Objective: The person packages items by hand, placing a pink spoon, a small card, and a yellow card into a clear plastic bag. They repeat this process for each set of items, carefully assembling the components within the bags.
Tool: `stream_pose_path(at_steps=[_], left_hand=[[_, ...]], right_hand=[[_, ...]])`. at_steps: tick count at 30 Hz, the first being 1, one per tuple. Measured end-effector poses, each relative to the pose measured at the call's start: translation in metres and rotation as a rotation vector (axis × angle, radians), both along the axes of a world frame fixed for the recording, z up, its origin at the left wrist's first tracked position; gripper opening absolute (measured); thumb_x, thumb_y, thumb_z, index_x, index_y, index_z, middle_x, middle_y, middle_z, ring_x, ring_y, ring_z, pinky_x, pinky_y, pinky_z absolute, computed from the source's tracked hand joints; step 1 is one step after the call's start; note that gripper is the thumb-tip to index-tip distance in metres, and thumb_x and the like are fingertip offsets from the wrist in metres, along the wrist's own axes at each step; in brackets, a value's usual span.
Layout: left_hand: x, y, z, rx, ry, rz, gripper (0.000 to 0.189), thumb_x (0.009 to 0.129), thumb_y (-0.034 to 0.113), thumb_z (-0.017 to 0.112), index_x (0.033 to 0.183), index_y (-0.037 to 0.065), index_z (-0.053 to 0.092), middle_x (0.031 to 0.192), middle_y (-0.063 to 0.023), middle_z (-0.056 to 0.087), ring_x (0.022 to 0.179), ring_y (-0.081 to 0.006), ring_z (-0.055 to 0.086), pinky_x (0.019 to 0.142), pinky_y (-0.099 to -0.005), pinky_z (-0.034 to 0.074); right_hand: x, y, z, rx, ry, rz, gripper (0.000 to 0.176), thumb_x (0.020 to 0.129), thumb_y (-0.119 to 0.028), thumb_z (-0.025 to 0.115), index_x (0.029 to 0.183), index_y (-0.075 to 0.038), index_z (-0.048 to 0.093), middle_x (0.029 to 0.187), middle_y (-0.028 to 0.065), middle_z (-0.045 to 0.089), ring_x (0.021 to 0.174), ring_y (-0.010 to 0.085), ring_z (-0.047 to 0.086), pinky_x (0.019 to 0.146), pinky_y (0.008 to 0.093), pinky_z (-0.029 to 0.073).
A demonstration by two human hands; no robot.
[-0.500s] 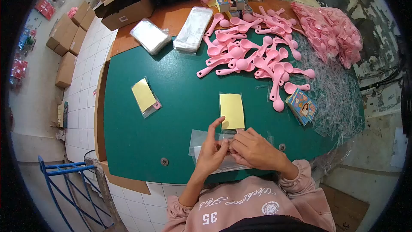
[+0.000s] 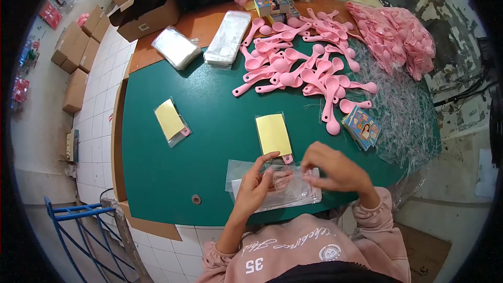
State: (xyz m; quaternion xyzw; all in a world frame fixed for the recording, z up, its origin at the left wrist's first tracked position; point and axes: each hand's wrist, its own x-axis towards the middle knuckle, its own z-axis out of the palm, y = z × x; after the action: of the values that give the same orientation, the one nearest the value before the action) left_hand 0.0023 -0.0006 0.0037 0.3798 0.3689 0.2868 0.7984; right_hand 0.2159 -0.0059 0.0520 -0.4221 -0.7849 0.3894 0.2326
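Observation:
My left hand is above the front of the table, its thumb and fingers closed on a clear plastic bag; fingers show through the film. Apart from it to the right, my right hand is raised, slightly blurred, with bent fingers and a gap between thumb and forefinger. Under both hands lie several clear bags. Just beyond my left fingertips is a bagged yellow card, with a pink spoon handle sticking out below it. Another bagged yellow card with a pink handle lies farther left.
Pink measuring spoons are heaped at the back. Two stacks of clear bags lie left of them. At right are printed cards, crumpled plastic film and a sack of spoons. A blue trolley stands at lower left.
My right hand has moved up and right, away from my left hand, opening its fingers. The pink handle under the near card is now uncovered. The whole view has shifted slightly.

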Motion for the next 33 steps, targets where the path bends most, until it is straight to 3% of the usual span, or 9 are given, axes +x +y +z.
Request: stream_pose_path(at_steps=[1,8,11,17,21,27,29,31,33], left_hand=[[0.000,-0.002,-0.001,0.009,-0.008,0.011,0.034,0.095,0.009,0.033,0.129,0.006,0.032,0.103,-0.0174,0.058,0.096,-0.0212,0.059,0.080,-0.0301,0.051],[-0.005,-0.011,-0.001,0.003,-0.027,0.089,0.044,0.095,0.010,0.035,0.136,0.010,0.022,0.099,-0.0122,0.056,0.088,-0.0150,0.058,0.081,-0.0285,0.049],[-0.005,-0.011,0.003,-0.062,-0.104,0.118,0.049,0.094,0.008,0.034,0.139,0.011,0.017,0.116,-0.0127,0.046,0.095,-0.0131,0.054,0.079,-0.0293,0.049],[-0.003,-0.009,0.002,-0.097,-0.078,0.142,0.056,0.090,0.001,0.038,0.140,0.013,0.015,0.108,-0.0122,0.051,0.085,-0.0116,0.056,0.075,-0.0280,0.050],[-0.002,-0.008,-0.003,-0.055,-0.067,0.150,0.059,0.089,-0.002,0.040,0.140,0.014,0.014,0.092,-0.0083,0.055,0.071,-0.0084,0.055,0.066,-0.0245,0.051],[-0.001,-0.007,0.003,0.063,0.129,0.123,0.058,0.089,-0.001,0.042,0.139,0.011,0.017,0.085,-0.0079,0.056,0.068,-0.0088,0.055,0.066,-0.0238,0.050],[-0.004,-0.004,0.002,0.089,0.218,0.099,0.056,0.089,-0.001,0.041,0.138,0.010,0.018,0.088,-0.0099,0.057,0.073,-0.0117,0.059,0.071,-0.0248,0.050],[-0.006,-0.002,0.001,-0.059,-0.136,0.058,0.043,0.089,-0.002,0.037,0.132,0.001,0.030,0.100,-0.0159,0.058,0.092,-0.0211,0.061,0.084,-0.0288,0.048],[-0.006,-0.002,-0.002,-0.050,-0.130,0.040,0.036,0.090,0.000,0.035,0.127,-0.001,0.037,0.102,-0.0131,0.057,0.099,-0.0211,0.058,0.077,-0.0242,0.046]], right_hand=[[-0.010,-0.001,-0.004,0.133,-0.079,0.022,0.022,0.073,-0.017,0.064,0.088,-0.006,0.051,0.089,0.0101,0.048,0.087,0.0256,0.048,0.073,0.0356,0.041],[-0.043,-0.006,-0.013,0.200,-0.226,0.070,0.024,0.071,-0.017,0.065,0.089,-0.006,0.053,0.087,0.0089,0.047,0.082,0.0258,0.048,0.072,0.0354,0.040],[-0.049,-0.007,-0.011,0.262,-0.237,0.087,0.021,0.072,-0.015,0.065,0.086,-0.006,0.052,0.085,0.0080,0.047,0.080,0.0237,0.048,0.069,0.0337,0.039],[-0.055,-0.010,-0.011,0.454,-0.315,0.119,0.021,0.067,-0.013,0.058,0.084,-0.002,0.054,0.083,0.0078,0.049,0.083,0.0213,0.049,0.074,0.0343,0.040],[-0.054,-0.012,-0.017,0.523,-0.338,0.167,0.019,0.067,-0.013,0.056,0.082,-0.002,0.054,0.082,0.0076,0.049,0.084,0.0209,0.049,0.074,0.0348,0.040],[-0.031,-0.002,-0.012,0.272,-0.112,0.217,0.013,0.072,-0.011,0.058,0.081,-0.004,0.054,0.083,0.0075,0.050,0.081,0.0226,0.049,0.076,0.0351,0.039],[-0.009,0.000,-0.001,-0.020,0.182,0.170,0.013,0.077,-0.014,0.060,0.080,-0.004,0.052,0.083,0.0073,0.051,0.078,0.0211,0.049,0.077,0.0344,0.039],[0.026,0.003,0.010,-0.154,0.251,0.095,0.014,0.078,-0.014,0.061,0.080,-0.004,0.052,0.082,0.0060,0.050,0.077,0.0176,0.048,0.073,0.0310,0.040],[0.075,0.009,0.003,-0.125,0.348,-0.018,0.014,0.075,-0.012,0.063,0.081,-0.004,0.053,0.080,0.0043,0.050,0.075,0.0141,0.049,0.067,0.0271,0.040]])
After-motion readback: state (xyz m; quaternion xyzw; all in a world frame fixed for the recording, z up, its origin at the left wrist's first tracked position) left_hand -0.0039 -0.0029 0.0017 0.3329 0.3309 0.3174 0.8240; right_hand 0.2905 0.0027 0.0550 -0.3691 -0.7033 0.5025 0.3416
